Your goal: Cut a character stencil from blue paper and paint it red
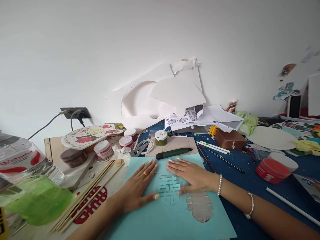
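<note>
A light-blue sheet (150, 221) lies on the table, with a cut-out character pattern (170, 189) between my hands. My left hand (138, 186) rests flat on the sheet left of the pattern, fingers spread, a ring on one finger. On the pattern's right side, my right hand (191, 175) lies flat, its thumb near the pattern's edge. Both hands are open and hold nothing. A translucent greyish piece (200, 206) with notched edges lies on the sheet below my right hand. Beyond my fingertips is a dark green pen-like tool (173, 153).
Wooden sticks (86, 196) and a red cut-out (100, 196) lie at left, near a large bottle (27, 160). Behind stand a green paint jar (161, 138) and scissors (141, 149). Brushes (225, 160), a brown box (230, 139) and a red tub (272, 170) are right.
</note>
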The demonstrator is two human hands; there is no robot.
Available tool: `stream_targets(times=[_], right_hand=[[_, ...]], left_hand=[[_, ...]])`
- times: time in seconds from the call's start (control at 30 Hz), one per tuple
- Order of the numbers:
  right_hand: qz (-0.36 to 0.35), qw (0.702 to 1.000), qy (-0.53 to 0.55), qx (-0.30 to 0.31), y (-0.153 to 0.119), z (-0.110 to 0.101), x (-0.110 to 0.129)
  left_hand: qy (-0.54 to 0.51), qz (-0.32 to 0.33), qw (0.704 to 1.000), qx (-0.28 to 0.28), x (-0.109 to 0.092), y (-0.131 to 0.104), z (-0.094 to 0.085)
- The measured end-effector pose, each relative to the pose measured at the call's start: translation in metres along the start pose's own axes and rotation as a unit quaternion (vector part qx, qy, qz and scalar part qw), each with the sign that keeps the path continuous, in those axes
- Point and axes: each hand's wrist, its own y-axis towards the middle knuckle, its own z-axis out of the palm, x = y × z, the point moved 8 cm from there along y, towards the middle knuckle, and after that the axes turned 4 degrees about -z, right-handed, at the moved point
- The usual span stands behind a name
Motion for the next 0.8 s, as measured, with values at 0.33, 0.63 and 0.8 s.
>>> stream_targets(times=[0.33, 0.63, 0.8], right_hand=[[0.015, 0.998, 0.058, 0.020, -0.008, 0.005, -0.006], [0.037, 0.996, 0.077, 0.015, -0.018, 0.000, -0.022], [0.064, 0.991, 0.107, -0.046, -0.018, -0.011, -0.024]], left_hand=[[0.013, 0.011, 1.000, 0.010, -0.005, 0.011, 0.007], [0.018, -0.002, 0.999, -0.041, -0.009, 0.037, -0.005], [0.031, -0.044, 0.993, -0.102, 0.003, 0.077, -0.013]])
